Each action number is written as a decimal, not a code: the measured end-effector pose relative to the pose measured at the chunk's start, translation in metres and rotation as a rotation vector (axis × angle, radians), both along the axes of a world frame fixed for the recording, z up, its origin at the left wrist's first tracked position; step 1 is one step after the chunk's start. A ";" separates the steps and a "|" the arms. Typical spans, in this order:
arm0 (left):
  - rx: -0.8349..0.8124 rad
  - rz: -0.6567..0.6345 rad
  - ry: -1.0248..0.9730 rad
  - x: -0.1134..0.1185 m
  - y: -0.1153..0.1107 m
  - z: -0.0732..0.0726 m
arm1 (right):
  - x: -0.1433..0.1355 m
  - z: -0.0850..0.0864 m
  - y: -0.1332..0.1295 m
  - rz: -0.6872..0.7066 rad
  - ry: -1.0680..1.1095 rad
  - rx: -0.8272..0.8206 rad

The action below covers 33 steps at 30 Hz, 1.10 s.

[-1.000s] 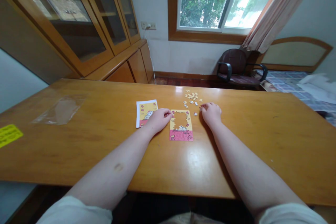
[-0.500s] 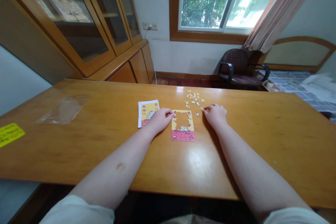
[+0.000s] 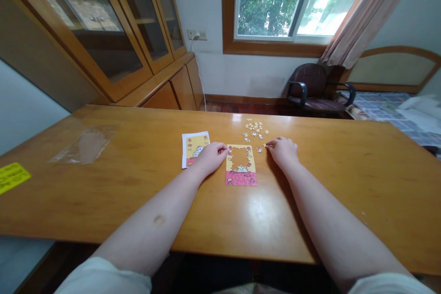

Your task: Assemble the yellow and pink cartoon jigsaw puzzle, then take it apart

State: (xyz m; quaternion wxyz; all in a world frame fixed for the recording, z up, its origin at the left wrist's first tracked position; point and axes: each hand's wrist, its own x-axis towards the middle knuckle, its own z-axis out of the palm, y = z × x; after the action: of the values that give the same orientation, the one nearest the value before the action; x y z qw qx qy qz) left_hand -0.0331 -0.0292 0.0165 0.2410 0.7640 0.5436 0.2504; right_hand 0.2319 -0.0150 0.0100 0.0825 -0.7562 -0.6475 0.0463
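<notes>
The jigsaw puzzle point(image 3: 241, 178) lies flat on the wooden bench point(image 3: 103, 193), and it looks well past half assembled: its yellow border closes all the way round and the pink rows at six o'clock are filled, with a few white cat pieces joined above them, while the middle is an open gap showing bare wood. One left hand point(image 3: 211, 153) rests at the puzzle's ten o'clock, fingers curled in and tips at its edge; I cannot tell whether they pinch it. One right hand point(image 3: 284, 150), at two o'clock, has thumb and forefinger brought together on what appears to be one small yellowish piece point(image 3: 265, 145). Just beside those fingertips, towards the puzzle, lies one lone whitish piece point(image 3: 259, 149). The loose pieces point(image 3: 255, 126) at one o'clock number perhaps twenty, too small and crowded to count surely; roughly four near ones show white. There is one printed picture point(image 3: 196, 141) at ten o'clock, partly behind the left hand, then one clear plastic bag point(image 3: 87, 144) and one yellow label point(image 3: 14, 178) well apart towards nine.
</notes>
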 end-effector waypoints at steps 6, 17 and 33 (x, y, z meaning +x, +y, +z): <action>0.000 0.000 0.009 0.000 0.001 -0.002 | 0.001 -0.003 0.003 -0.063 0.092 -0.039; 0.014 -0.001 0.039 0.000 0.003 -0.006 | -0.038 0.024 -0.034 0.346 0.473 -0.086; 0.007 0.023 0.045 0.001 0.002 -0.003 | -0.069 0.015 -0.053 0.480 0.447 -0.264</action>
State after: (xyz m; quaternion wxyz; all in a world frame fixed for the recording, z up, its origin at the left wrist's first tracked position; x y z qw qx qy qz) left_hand -0.0320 -0.0274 0.0133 0.2233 0.7641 0.5566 0.2378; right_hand 0.1630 -0.0684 0.0253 0.1105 -0.5577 -0.7613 0.3119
